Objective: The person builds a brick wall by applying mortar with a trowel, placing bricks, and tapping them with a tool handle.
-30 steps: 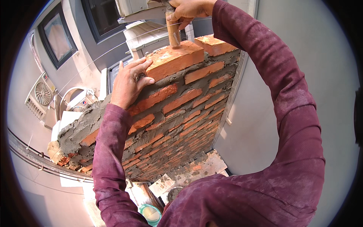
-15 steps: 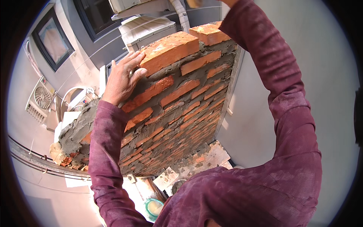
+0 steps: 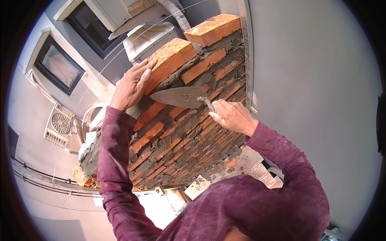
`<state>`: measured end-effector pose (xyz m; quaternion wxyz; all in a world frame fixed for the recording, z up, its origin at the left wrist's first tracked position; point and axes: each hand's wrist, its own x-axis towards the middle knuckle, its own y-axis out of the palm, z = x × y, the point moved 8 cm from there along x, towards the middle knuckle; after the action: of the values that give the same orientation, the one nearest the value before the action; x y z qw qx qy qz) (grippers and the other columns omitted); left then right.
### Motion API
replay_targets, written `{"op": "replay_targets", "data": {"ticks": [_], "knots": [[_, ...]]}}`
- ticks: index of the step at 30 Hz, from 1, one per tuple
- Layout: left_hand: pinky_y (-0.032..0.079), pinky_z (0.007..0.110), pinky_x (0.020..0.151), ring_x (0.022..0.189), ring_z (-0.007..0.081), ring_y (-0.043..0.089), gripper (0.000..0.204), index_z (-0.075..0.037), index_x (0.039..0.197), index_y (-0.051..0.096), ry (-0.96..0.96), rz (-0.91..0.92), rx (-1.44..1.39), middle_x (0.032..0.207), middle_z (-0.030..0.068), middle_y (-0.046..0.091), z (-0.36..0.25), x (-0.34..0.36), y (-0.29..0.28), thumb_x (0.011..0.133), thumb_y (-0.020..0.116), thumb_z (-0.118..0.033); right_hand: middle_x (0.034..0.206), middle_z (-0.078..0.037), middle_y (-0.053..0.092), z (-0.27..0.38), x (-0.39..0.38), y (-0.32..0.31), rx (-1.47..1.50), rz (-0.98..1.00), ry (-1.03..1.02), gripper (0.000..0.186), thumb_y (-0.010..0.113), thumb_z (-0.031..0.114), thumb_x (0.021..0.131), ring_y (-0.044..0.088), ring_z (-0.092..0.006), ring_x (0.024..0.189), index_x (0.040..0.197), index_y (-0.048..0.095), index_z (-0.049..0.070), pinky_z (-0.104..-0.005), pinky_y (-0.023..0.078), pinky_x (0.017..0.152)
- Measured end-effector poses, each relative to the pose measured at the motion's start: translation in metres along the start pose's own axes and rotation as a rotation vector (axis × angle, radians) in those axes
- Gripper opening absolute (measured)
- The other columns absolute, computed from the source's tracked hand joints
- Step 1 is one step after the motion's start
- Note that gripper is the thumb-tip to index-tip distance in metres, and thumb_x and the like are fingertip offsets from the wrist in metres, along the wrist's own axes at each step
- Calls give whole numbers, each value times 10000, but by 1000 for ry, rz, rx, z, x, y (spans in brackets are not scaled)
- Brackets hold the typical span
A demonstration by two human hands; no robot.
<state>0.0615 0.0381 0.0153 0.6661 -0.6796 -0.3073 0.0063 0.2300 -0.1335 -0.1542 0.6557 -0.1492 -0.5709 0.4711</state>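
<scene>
White boxy fan unit with a round grille (image 3: 60,123): stood well to the left of the left hand (image 3: 130,86), in the background.
Left hand: half open, fingers laid over the left end of the orange rectangular clay brick (image 3: 173,58), thumb against its near side; touching, without a closed grasp.
Orange rectangular clay brick: sat on grey mortar, just right of that hand.
Leaf-shaped grey metal trowel (image 3: 181,97): pointed from the right hand (image 3: 235,116) toward the left; whether its blade touched the wall could not be told.
Progress: lower courses of the red-brick wall (image 3: 150,134), below the left hand, looked laid and mortared; the joint right of the brick seemed unfilled.
Second orange brick (image 3: 213,30): lay above the right hand, apart from the first.
Right hand: fingers closed around the trowel's handle.
</scene>
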Motion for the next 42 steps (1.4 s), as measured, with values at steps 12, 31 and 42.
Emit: {"op": "replay_targets", "data": {"ticks": [12,31,42], "knots": [[441,392,1055,1271,309,563,497,-139,1397,586,-103,13,-38,1414,164,564,-20,3,-2,955,649,-357,857,-136,576,-117,19,-36,-100,-48,-9,279,572,297,987,622,-356,661,946,511,28,-446,520,567],[244,538,1186,1327,310,521,446,-160,1392,591,-62,-96,61,1410,121,579,-42,-7,-7,1019,521,-394,785,-53,530,-27,-2,109,1559,-433,525,371,330,426,1081,554,-102,500,1036,433,73,-278,516,364],[276,548,1169,1328,355,526,637,-52,1345,614,-65,447,-624,1356,193,608,-98,-227,17,933,604,-538,683,16,444,94,-36,170,1229,-246,425,329,381,377,1080,455,-64,532,1031,469,64,-267,406,468]]}}
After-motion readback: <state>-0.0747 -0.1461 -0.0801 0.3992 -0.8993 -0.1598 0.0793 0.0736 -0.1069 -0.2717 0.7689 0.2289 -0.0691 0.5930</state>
